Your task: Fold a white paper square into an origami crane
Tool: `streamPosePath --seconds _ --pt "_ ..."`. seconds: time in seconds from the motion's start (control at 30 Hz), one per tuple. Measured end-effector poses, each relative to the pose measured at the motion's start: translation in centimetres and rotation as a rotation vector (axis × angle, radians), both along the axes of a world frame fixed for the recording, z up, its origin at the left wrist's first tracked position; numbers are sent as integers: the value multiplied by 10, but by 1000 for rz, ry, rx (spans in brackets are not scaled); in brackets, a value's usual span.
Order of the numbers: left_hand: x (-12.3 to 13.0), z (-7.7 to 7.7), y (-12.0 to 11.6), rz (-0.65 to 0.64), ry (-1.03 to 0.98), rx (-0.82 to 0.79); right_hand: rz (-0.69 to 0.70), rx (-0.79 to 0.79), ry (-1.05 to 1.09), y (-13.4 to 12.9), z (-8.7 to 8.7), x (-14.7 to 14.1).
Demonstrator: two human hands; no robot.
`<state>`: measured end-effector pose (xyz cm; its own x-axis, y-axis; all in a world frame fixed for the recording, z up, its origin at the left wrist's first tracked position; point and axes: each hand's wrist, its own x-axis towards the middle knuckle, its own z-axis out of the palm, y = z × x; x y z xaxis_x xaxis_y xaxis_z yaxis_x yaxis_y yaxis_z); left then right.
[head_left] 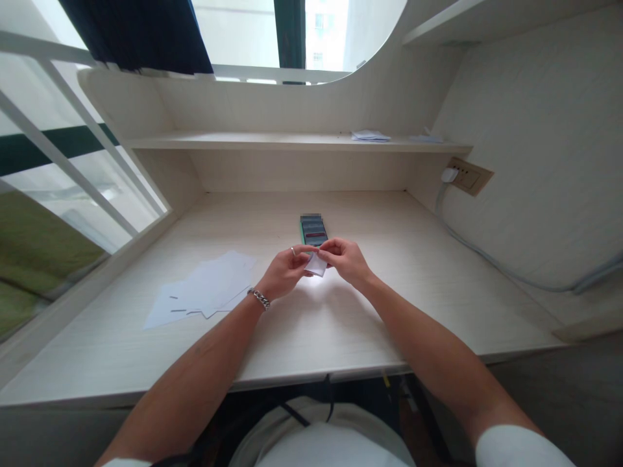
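Observation:
Between my two hands is a small folded piece of white paper (316, 265), held a little above the desk. My left hand (288, 269), with a ring and a chain bracelet, grips the paper's left side, its fingers partly behind it. The thumb and fingertips of my right hand (344, 258) pinch the upper right edge. Just beyond my fingertips lies a phone (313, 228) with a lit screen and a green edge; my hands hide its near end.
Loose white sheets (209, 285) overlap on the desk (389, 324) to the left. Folded papers (370, 135) rest on the shelf (272, 141) at the back. A cable (474, 250) runs from the wall socket (470, 176) along the right side.

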<state>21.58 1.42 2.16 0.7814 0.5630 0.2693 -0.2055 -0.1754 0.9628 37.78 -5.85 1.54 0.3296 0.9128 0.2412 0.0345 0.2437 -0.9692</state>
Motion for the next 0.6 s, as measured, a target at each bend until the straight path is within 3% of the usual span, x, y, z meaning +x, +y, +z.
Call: streamPosePath --seconds 0.3,0.6 --pt "2 -8 6 159 -10 -1 48 -70 101 0 2 -3" --pt "-2 1 -1 335 72 122 178 -143 226 -3 5 -4"
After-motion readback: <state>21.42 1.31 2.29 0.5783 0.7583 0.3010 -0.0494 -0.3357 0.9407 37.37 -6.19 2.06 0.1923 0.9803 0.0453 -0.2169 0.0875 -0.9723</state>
